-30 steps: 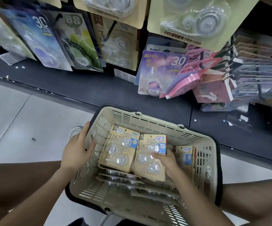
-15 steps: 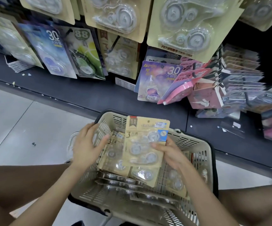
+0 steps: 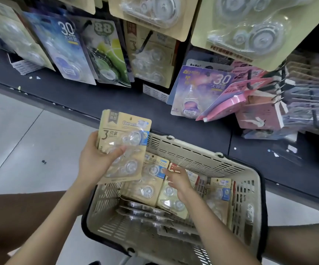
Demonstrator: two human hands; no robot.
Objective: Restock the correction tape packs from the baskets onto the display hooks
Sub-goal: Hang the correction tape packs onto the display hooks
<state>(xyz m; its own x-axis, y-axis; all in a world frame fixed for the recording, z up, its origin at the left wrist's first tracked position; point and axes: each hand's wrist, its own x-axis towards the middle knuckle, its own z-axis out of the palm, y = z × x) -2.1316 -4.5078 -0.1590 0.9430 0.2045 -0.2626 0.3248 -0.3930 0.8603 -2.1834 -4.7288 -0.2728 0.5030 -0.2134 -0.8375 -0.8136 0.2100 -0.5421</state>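
Left hand (image 3: 93, 161) grips packs (image 3: 123, 129), right hand (image 3: 180, 181) hold unclear, basket (image 3: 193, 153), tiled floor (image 3: 21, 140), shelf (image 3: 97, 100)

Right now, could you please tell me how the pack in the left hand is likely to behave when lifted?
Probably stiff: the correction tape pack stands flat above the left hand without drooping. Likely light, since one grip at its lower half carries it. Its clear plastic blister looks glossy, so it may slip a little.
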